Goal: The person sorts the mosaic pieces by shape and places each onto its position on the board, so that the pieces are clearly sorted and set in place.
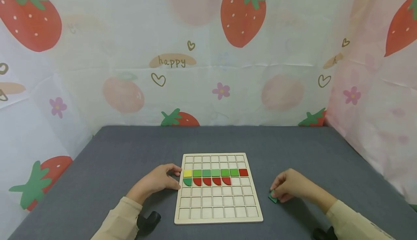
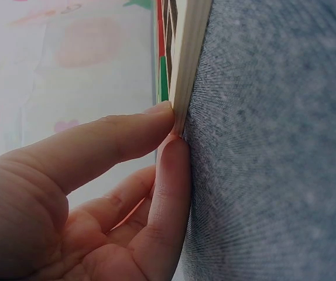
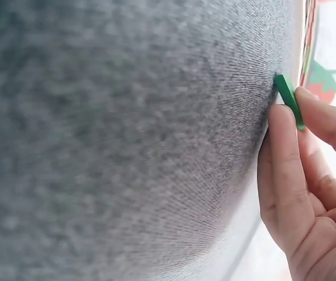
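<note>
A square wooden grid board (image 1: 218, 221) lies flat on the table. Its third row from the top holds square tiles: a yellow tile (image 1: 187, 173) at the left end, several green ones and a red tile (image 1: 243, 172) at the right end. Below them sit a green quarter-circle (image 1: 187, 182) and several red quarter-circles (image 1: 226, 181). My left hand (image 1: 159, 179) rests at the board's left edge, its thumb and fingertips touching the side. Right of the board, my right hand (image 1: 288, 185) pinches a small green tile (image 3: 289, 99) between thumb and fingers, low over the cloth; the fingers partly hide its shape.
A dark grey cloth (image 1: 130, 149) covers the table. Behind and at both sides hangs a white curtain (image 1: 202, 99) with strawberries. A black wrist mount (image 1: 150, 222) sits under the left sleeve, and another (image 1: 324, 234) under the right.
</note>
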The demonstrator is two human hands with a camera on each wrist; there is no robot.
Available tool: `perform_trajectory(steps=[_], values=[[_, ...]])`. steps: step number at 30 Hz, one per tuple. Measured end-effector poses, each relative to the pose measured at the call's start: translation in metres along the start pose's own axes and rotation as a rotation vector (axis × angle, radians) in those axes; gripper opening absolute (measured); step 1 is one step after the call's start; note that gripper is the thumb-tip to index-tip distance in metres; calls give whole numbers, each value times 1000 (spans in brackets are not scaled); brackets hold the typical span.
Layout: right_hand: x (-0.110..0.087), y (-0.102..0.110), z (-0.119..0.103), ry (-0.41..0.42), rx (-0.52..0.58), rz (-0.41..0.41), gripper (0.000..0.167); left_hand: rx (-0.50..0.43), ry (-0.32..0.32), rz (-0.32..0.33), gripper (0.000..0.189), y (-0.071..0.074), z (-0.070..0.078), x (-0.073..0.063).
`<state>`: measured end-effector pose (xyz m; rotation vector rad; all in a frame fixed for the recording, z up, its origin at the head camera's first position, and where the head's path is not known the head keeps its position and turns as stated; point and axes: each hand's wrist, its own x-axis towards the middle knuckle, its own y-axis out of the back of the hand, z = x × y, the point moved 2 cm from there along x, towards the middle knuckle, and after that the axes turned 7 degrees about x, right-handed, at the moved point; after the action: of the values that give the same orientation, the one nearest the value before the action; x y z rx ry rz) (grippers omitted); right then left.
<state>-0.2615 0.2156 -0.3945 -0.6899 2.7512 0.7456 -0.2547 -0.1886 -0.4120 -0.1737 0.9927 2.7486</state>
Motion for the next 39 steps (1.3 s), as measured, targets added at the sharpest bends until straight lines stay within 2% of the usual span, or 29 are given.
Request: perform_trajectory(steps=[9,15,18,23,30,39], values=[[2,-2,-3,22,39,22,11,5,-17,5,54,0,-1,0],[5,-3,-4,-19,29,-7,22,5,-25,6,55,1,0,-1],[7,-5,-5,-22,14,-4,22,3,-26,-2,55,1,0,-1],[12,-11,-11,-9,12,52,12,4,-28,-8,56,2,0,-1],[20,-19,-22,12,-62,153,14,3,-25,-1,55,1,0,-1],[36,-35,-33,24,51,163,16,-3,-23,-1,54,1,0,-1]])
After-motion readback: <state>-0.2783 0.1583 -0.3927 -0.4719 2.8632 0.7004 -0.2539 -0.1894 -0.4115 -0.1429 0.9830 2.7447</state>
